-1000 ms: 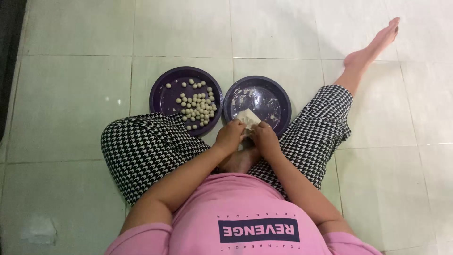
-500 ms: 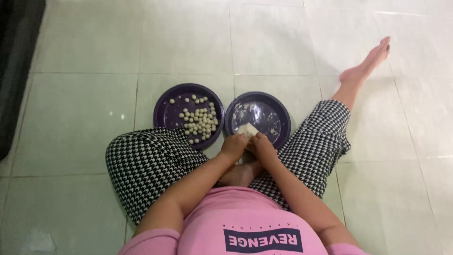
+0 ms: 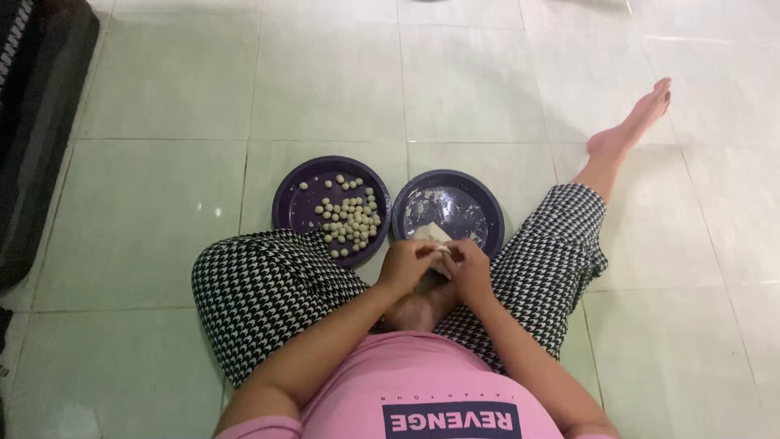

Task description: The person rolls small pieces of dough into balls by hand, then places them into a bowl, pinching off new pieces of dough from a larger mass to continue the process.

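Both hands meet just above the near rim of the right plate (image 3: pixel 487 213). The left hand (image 3: pixel 404 264) and the right hand (image 3: pixel 470 268) have their fingers curled narrow around a pale lump of dough (image 3: pixel 433 236), pinching it between them. Just left of the fingers, the left plate (image 3: pixel 291 210) carries a heap of small dough balls (image 3: pixel 351 219). Judging from the grip, a pinched piece could slip off and drop onto the tiled floor (image 3: pixel 162 203), since the hands work over the plate's edge. No packages or signs show; only a dark rectangular patch sits on the pink shirt (image 3: pixel 422 382), below the fingers.
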